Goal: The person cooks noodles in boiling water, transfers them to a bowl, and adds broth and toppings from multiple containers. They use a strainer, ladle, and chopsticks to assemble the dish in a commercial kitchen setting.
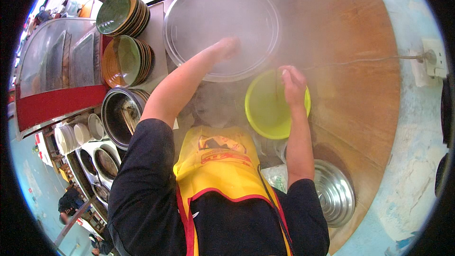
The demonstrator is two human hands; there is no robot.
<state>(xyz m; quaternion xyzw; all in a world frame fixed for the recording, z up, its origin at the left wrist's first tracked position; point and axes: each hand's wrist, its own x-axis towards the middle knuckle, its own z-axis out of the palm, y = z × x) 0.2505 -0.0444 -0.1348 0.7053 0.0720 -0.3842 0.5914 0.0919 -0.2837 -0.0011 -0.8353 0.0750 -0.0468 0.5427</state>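
Steam hangs over a large round metal pan (170, 28). My left hand (229, 48) is over the pan, its fingers blurred by the steam, so whether it holds anything is unclear. Above a yellow-green plastic basin (277, 136) is my right hand (293, 81), its fingertips pinched together near something small and pale. A thin dark strand or stick seems to hang down from those fingertips into the basin's opening. The basin's contents are hazy. I wear a yellow apron (227, 181) with red edging.
Stacked green and brown bowls (117, 12) stand left of the pan, near a black pot (121, 117) and white bowls (65, 138). A glass-sided case (53, 60) is farther left. A metal lid (334, 193) lies lower right. A cable runs to a wall socket (435, 58). Other people are at lower left.
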